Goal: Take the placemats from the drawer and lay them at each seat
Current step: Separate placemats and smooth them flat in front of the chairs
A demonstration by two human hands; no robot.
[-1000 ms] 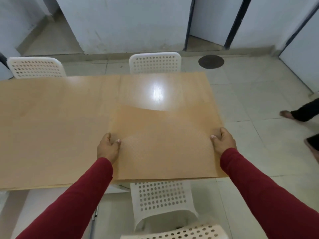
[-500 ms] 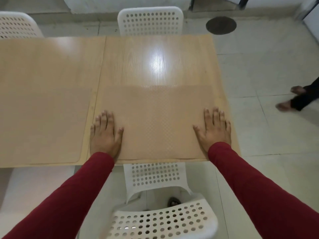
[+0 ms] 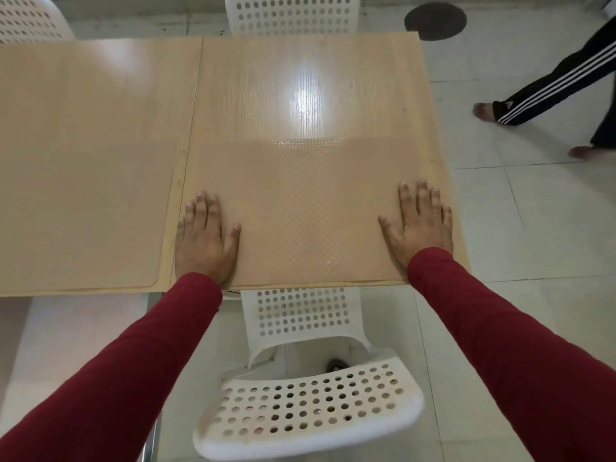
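my left hand (image 3: 203, 243) and right hand (image 3: 420, 225) lie flat, fingers straight, pressing the near corners of the tan placemat (image 3: 300, 211); it sits on the counter (image 3: 300, 78) before the near white chair (image 3: 306, 405); another placemat (image 3: 83, 215) lies to the left; i judge this seat done; next, lift off and fetch a mat for the far chair (image 3: 291, 15).

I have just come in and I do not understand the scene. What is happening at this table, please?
A person in red sleeves is laying placemats. Both hands, the left hand and the right hand, press flat with straight fingers on a tan placemat at the near edge of the wooden table, in front of a white chair. Another placemat already lies at the seat to the left. Someone else walks past on the right.
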